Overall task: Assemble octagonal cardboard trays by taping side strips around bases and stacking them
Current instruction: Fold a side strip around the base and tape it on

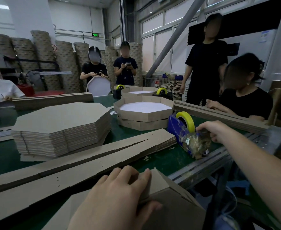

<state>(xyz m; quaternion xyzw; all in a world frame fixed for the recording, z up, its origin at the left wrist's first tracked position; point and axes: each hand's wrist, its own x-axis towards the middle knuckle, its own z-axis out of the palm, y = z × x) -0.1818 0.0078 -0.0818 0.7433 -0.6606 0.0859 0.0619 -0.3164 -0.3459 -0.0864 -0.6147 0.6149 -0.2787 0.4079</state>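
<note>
Head view: we are mid-tray, with finished trays (143,112) stacked beyond.
Our left hand (116,196) grips the folded strip (169,201) nearest us; our right hand (214,130) pinches tape (199,131) at the dispenser (176,128); many bases (61,123) remain.

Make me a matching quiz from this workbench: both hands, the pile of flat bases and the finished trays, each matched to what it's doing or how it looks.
1 left hand
2 right hand
3 flat bases
4 finished trays

A white inside, stacked
B pinches tape at the blue dispenser
C plain brown pile
D grips folded cardboard

Pairs: 1-D, 2-B, 3-C, 4-A
</note>
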